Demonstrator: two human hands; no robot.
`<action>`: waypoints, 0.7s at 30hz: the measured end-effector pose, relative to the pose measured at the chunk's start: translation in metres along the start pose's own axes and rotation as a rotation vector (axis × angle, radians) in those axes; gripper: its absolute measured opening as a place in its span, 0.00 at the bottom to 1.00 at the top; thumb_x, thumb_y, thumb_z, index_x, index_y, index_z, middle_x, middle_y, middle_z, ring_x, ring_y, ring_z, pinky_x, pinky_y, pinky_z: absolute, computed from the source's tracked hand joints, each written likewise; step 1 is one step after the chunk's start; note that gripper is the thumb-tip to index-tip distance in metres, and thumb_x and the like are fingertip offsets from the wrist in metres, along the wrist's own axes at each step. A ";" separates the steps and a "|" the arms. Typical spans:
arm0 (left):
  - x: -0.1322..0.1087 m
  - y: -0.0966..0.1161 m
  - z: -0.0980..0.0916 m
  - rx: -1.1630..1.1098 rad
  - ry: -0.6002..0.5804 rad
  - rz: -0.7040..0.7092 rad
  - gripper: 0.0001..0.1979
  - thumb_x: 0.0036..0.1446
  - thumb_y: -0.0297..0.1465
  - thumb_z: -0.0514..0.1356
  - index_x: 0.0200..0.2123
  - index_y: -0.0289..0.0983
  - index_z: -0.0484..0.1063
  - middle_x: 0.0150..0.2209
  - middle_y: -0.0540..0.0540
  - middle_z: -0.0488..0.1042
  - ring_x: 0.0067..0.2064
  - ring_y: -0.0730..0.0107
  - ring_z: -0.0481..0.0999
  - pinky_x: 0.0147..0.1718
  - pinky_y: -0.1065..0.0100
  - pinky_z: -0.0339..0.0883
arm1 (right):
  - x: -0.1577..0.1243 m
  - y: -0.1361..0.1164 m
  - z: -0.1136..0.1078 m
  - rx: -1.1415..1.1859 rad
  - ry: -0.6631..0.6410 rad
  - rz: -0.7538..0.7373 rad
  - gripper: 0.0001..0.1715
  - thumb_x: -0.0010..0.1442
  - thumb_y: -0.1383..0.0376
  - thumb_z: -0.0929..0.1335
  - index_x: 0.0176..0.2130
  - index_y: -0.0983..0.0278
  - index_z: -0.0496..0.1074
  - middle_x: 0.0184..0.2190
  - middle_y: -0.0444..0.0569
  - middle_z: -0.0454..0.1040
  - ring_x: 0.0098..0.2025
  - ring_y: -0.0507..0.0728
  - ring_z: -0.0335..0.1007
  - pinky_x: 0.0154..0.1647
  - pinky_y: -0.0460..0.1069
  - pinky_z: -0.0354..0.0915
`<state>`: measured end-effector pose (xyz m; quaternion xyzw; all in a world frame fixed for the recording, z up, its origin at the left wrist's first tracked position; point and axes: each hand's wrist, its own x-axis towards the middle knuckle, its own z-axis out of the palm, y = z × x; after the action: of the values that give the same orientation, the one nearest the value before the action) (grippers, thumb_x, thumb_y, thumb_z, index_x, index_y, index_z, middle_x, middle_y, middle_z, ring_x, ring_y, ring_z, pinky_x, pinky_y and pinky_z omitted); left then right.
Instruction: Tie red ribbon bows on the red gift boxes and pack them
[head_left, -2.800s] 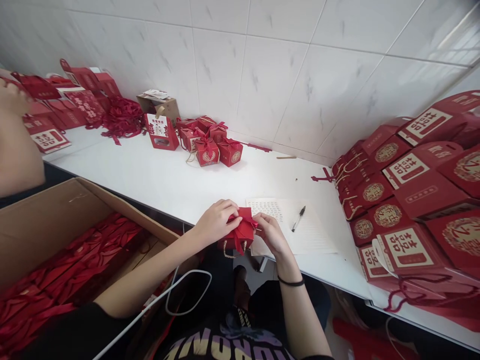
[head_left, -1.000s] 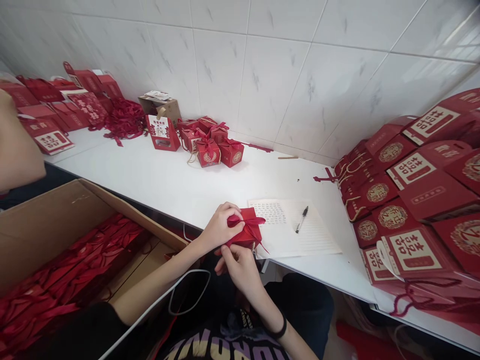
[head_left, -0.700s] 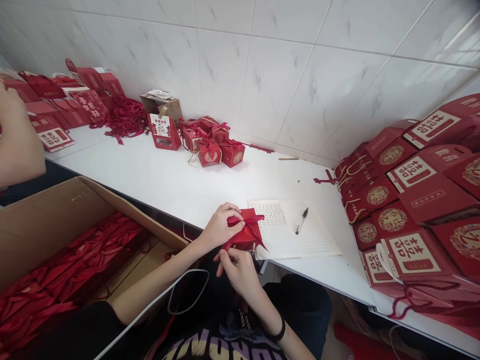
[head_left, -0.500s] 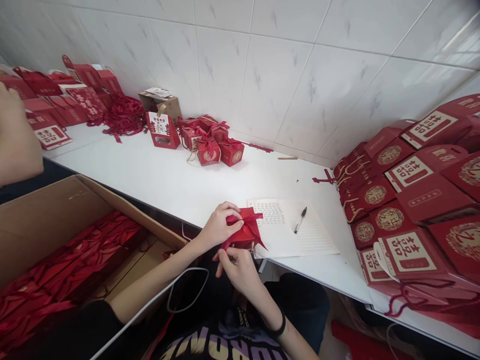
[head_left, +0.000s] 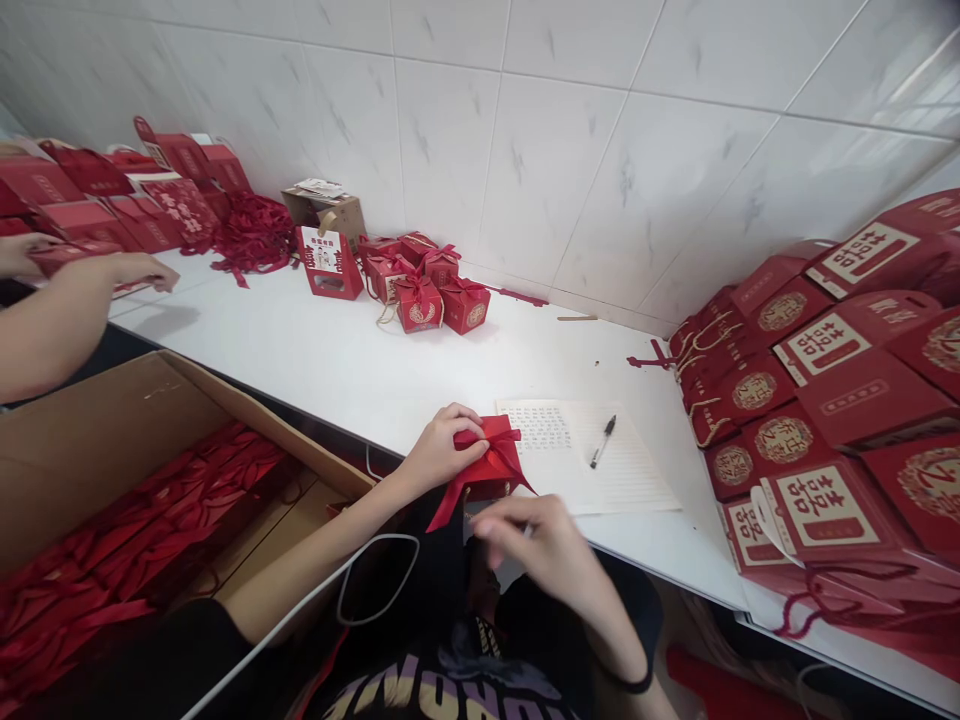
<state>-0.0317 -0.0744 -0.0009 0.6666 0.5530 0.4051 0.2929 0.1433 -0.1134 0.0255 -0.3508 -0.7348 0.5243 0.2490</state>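
My left hand (head_left: 448,447) pinches the top of a small red gift box (head_left: 487,488) at the table's front edge, its fingers on the red ribbon (head_left: 496,458) tied there. One ribbon tail hangs down over the front of the box, and gold beads show on its near side. My right hand (head_left: 540,545) is just below and to the right of the box, apart from it. Its fingers are bent and their tips smeared by motion, so I cannot make out whether anything is between them.
Beside the box lie an open notebook (head_left: 637,475) and a pen (head_left: 603,441). Finished-looking red boxes (head_left: 420,303) stand behind. Red cartons (head_left: 825,400) are stacked at right. An open cardboard box (head_left: 90,410) of ribboned boxes is at left. Another person's arm (head_left: 60,320) reaches over the table's left end.
My right hand has let go of the ribbon at the box's lower side and moved right, away from it. The other person's arm has lowered toward the table, with a red carton between the hands.
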 end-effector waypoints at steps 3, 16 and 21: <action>0.000 0.000 0.000 0.006 0.005 0.004 0.03 0.51 0.30 0.59 0.27 0.37 0.72 0.38 0.46 0.69 0.45 0.64 0.70 0.50 0.59 0.62 | 0.012 0.006 -0.034 -0.229 0.363 -0.121 0.10 0.60 0.59 0.65 0.37 0.63 0.73 0.30 0.47 0.74 0.31 0.54 0.69 0.32 0.48 0.65; 0.000 -0.007 0.002 -0.016 0.019 0.029 0.02 0.50 0.29 0.60 0.28 0.38 0.73 0.38 0.47 0.70 0.45 0.65 0.70 0.50 0.60 0.62 | 0.043 0.027 -0.049 -0.339 0.235 -0.258 0.09 0.55 0.69 0.64 0.38 0.61 0.70 0.37 0.46 0.73 0.39 0.55 0.67 0.40 0.51 0.65; 0.000 -0.006 0.002 -0.019 0.016 0.030 0.03 0.50 0.30 0.59 0.27 0.38 0.72 0.39 0.47 0.69 0.44 0.66 0.70 0.50 0.60 0.62 | 0.042 0.034 -0.055 -0.312 0.247 -0.289 0.08 0.56 0.69 0.64 0.36 0.61 0.71 0.37 0.46 0.73 0.40 0.56 0.68 0.40 0.51 0.64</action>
<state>-0.0332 -0.0728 -0.0063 0.6688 0.5413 0.4199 0.2886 0.1658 -0.0408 0.0112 -0.3376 -0.8135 0.3165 0.3522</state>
